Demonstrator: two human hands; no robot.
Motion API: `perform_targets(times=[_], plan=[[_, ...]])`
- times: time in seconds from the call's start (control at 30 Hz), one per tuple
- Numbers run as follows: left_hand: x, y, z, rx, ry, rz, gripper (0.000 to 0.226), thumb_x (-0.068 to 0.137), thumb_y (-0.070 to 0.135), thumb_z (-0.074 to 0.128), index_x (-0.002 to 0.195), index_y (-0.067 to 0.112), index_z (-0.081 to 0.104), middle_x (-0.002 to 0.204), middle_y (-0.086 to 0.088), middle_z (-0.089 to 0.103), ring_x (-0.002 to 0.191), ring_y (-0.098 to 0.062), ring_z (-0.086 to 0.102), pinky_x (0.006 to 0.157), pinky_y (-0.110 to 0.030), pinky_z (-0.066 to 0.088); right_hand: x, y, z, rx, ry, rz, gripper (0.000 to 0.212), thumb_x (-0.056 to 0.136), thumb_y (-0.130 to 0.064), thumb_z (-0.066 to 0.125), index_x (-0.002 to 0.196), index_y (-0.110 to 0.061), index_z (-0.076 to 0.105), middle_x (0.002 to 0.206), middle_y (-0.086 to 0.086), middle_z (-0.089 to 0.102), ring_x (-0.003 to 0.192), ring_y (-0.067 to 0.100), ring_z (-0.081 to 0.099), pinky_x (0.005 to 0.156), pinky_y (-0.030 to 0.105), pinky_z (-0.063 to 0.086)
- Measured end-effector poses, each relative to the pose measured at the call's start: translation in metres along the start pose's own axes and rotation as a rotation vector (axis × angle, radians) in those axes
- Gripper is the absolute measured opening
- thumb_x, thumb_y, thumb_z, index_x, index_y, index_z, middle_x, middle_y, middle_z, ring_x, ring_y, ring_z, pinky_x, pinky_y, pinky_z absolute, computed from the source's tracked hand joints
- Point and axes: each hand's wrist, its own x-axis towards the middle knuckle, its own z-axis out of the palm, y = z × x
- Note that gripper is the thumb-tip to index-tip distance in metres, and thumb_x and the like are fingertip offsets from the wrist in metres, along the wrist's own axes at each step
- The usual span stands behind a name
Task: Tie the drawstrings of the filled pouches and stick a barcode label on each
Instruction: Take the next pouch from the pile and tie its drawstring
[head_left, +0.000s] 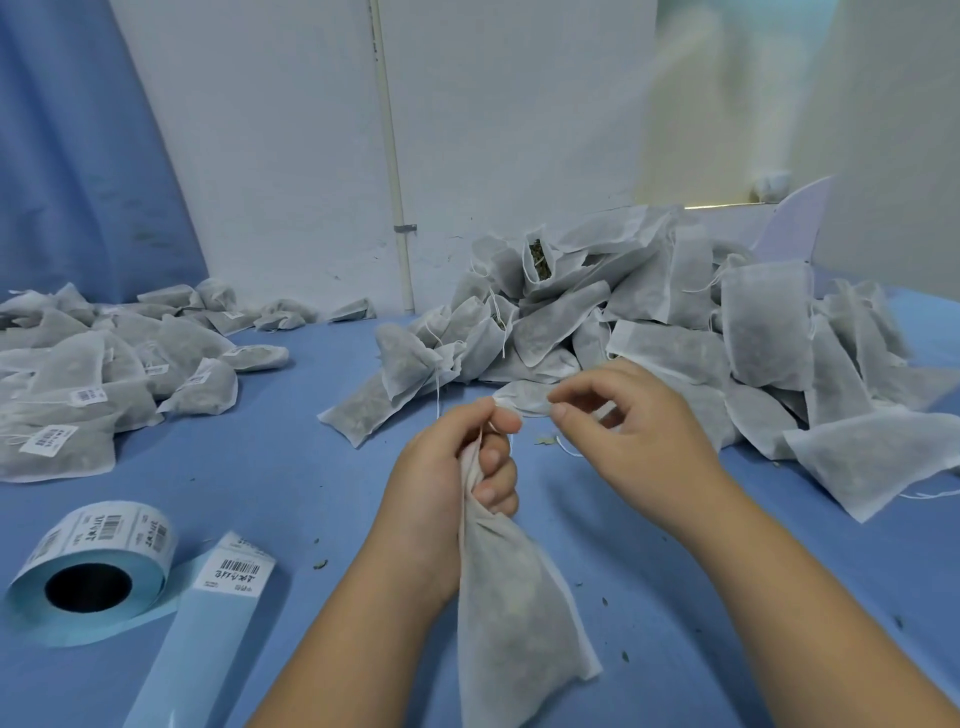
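Pouch neck being gripped above the surface's (270, 467) near edge.
The pouch (514, 623) is being clenched at its neck by the left hand (441, 483), fingers curled round it, body hanging below; the right hand (639, 421) is being held just beside, loosely curled, grip indeterminable. The blue surface is being bounded by a white wall (285, 130).

One white, half-transparent pouch (514, 623) is filled with dark dry material. Its neck is gathered inside the curled fingers (491, 460) of the left hand (447, 478), and its body reaches below them. A thin white drawstring (569, 450) shows just under the fingers (558, 411) of the right hand (628, 421). Behind those fingers lies a heap of untied pouches (675, 332). Far to the left of the left fingers lie labelled pouches (78, 415) and, nearer, the roll of barcode labels (98, 551).
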Motion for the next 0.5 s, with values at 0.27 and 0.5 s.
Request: perform_targets(times=[0.27, 0.5], plan=[[0.005, -0.003, -0.005, -0.081, -0.043, -0.136, 0.019, 0.075, 0.026, 0.061, 0.060, 0.014, 0.061, 0.052, 0.004, 0.036, 0.034, -0.009, 0.029, 0.038, -0.021, 0.024, -0.007, -0.018, 0.003, 0.283, -0.136, 0.020, 0.016, 0.088, -0.010, 0.067, 0.081, -0.023, 0.073, 0.077, -0.008, 0.065, 0.072, 0.003, 0.056, 0.071, 0.026, 0.046], [0.003, -0.002, -0.006, 0.114, -0.087, -0.074, 0.026, 0.078, 0.028, 0.057, 0.055, 0.016, 0.058, 0.050, 0.002, 0.038, 0.037, -0.010, 0.030, 0.040, -0.021, 0.027, -0.007, -0.019, 0.000, 0.342, -0.311, 0.110, 0.011, 0.088, -0.011, 0.068, 0.079, -0.012, 0.075, 0.072, 0.001, 0.068, 0.064, 0.003, 0.057, 0.059, 0.012, 0.044]])
